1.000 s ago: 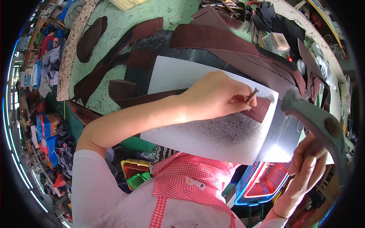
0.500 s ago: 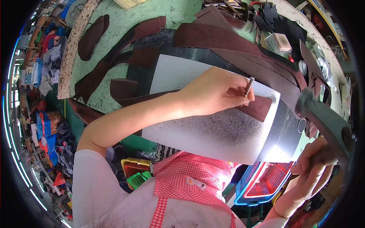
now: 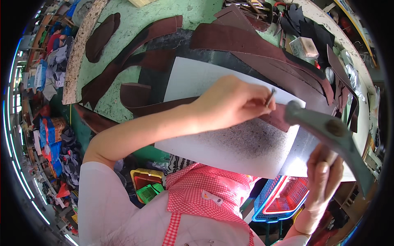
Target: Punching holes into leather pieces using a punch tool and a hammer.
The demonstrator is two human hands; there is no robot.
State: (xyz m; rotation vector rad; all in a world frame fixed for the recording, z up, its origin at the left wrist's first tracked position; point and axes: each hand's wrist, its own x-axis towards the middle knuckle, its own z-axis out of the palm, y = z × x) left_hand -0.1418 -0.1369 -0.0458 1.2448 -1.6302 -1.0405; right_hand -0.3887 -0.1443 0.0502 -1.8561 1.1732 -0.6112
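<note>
My left hand [image 3: 236, 100] is closed in a pinch around a small metal punch [image 3: 270, 98], held tilted over a dark red-brown leather strip [image 3: 276, 118]. That strip lies on the right part of a white board [image 3: 230, 143] speckled with dark marks; my left hand hides part of it. In my right hand [image 3: 324, 170] is the handle of a hammer [image 3: 328, 125]. Its round striking face hangs just right of the punch, apart from it in this picture. The punch's lower tip is hidden by my left fingers.
Long brown leather pieces [image 3: 238, 39] lie beyond the board and to its left. A tool holder [image 3: 256, 14] and a pale block [image 3: 303, 48] stand at the far right. Blue and red plastic baskets [image 3: 266, 205] sit below the table's near edge.
My right hand has swung the hammer leftward, its head now near the punch. My left hand stays in nearly the same place, still pinching the punch.
</note>
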